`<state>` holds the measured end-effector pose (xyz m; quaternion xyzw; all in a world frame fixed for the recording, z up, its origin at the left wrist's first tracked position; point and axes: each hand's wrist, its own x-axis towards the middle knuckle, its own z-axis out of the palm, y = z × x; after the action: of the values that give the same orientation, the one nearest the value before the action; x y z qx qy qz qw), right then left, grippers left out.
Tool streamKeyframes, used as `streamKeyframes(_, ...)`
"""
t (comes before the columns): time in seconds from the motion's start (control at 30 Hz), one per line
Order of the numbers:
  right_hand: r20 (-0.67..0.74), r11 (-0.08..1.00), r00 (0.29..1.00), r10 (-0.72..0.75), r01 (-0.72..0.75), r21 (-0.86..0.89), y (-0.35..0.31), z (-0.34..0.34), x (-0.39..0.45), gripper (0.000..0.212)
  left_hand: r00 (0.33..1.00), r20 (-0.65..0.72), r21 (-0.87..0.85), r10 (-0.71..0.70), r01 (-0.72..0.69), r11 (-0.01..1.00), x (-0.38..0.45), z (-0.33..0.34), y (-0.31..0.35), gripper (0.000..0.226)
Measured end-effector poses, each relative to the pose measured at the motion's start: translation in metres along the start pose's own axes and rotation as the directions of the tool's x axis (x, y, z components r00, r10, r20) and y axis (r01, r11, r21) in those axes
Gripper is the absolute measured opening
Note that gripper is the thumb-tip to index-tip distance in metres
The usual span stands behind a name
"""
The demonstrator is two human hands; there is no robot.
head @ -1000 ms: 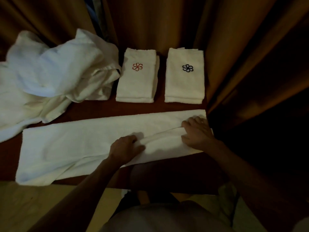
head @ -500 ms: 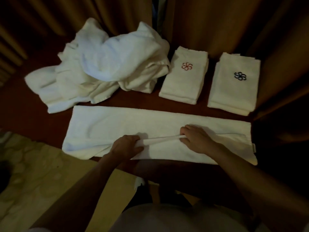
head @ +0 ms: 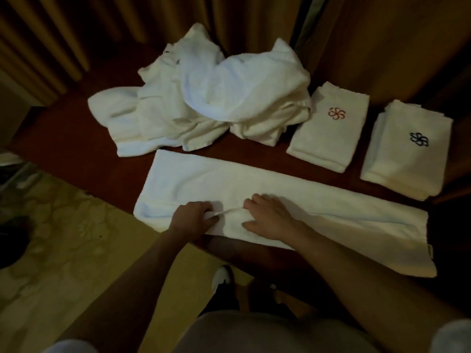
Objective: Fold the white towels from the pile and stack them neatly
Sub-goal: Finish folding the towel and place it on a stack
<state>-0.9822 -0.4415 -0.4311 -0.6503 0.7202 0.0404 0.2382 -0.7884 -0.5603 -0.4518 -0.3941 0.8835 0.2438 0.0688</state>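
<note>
Left hand (head: 191,217) pinches a fold of the long towel (head: 293,200). Right hand (head: 270,216), fingers spread, presses it flat on the table (head: 76,138).

Dim, warm lighting throughout. Brown pleated curtains (head: 76,34) hung along far side; narrow gap between curtain panels (head: 303,29) seen at upper right. Dark reddish-brown table surface (head: 63,143) positioned in front of curtains. Pale patterned floor (head: 63,238) visible at lower left. Indistinct dark object at left edge.
</note>
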Motion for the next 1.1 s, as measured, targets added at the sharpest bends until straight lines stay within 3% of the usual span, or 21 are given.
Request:
streamKeyframes(0.17,-0.111,1.000,0.994,-0.012,0.015,0.023,-0.036,0.008,0.032,0.013,0.996,-0.042,0.091,0.080,-0.076,0.993,-0.008,-0.009,-0.017,0.021)
streamKeyframes(0.27,-0.089,0.999,0.996,-0.011,0.014,0.037,-0.031,0.007,0.034,0.010,0.994,-0.111,0.264,0.001,0.028,0.964,-0.022,-0.020,-0.049,0.030)
streamKeyframes(0.33,-0.066,0.999,0.998,-0.018,0.021,0.049,-0.029,0.004,0.034,0.011,0.983,-0.161,0.284,-0.084,0.128,0.950,-0.032,-0.025,-0.078,0.034)
streamKeyframes(0.47,-0.009,0.997,0.999,0.037,-0.036,0.067,-0.035,-0.001,0.039,0.011,0.962,-0.206,0.131,-0.182,0.211,0.969,-0.038,-0.035,-0.115,0.028)
streamKeyframes(0.57,0.024,0.985,0.995,0.095,-0.097,0.144,-0.035,-0.004,0.044,0.012,0.943,-0.239,-0.103,-0.232,0.212,0.972,-0.030,-0.054,-0.124,0.022)
streamKeyframes(0.63,0.037,0.973,0.993,0.114,-0.119,0.196,-0.033,-0.005,0.046,0.015,0.953,-0.191,-0.246,-0.235,0.186,0.951,-0.023,-0.070,-0.128,0.024)
streamKeyframes(0.7,0.026,0.961,0.991,0.129,-0.131,0.241,-0.030,-0.005,0.046,0.017,0.948,-0.211,-0.294,-0.239,0.172,0.940,-0.015,-0.081,-0.130,0.029)
streamKeyframes(0.8,-0.020,0.918,0.985,0.173,-0.154,0.365,-0.027,-0.006,0.043,0.018,0.867,-0.259,-0.378,-0.426,0.315,0.871,0.006,-0.084,-0.129,0.030)
streamKeyframes(0.87,-0.061,0.888,0.978,0.198,-0.153,0.433,-0.025,-0.008,0.039,0.016,0.832,-0.284,-0.331,-0.476,0.381,0.863,0.020,-0.081,-0.115,0.030)
streamKeyframes(0.93,-0.120,0.890,0.970,0.211,-0.140,0.433,-0.021,-0.011,0.033,0.015,0.834,-0.350,-0.156,-0.427,0.398,0.904,0.029,-0.073,-0.092,0.036)
streamKeyframes(1.0,-0.183,0.914,0.957,0.224,-0.141,0.381,-0.010,-0.014,0.022,0.027,0.865,-0.395,-0.020,-0.310,0.329,0.944,0.034,-0.062,-0.063,0.049)
streamKeyframes(1.1,-0.210,0.925,0.933,0.293,-0.221,0.311,0.023,-0.016,-0.009,0.038,0.937,-0.349,0.002,0.014,-0.014,1.000,0.042,-0.042,-0.012,0.046)
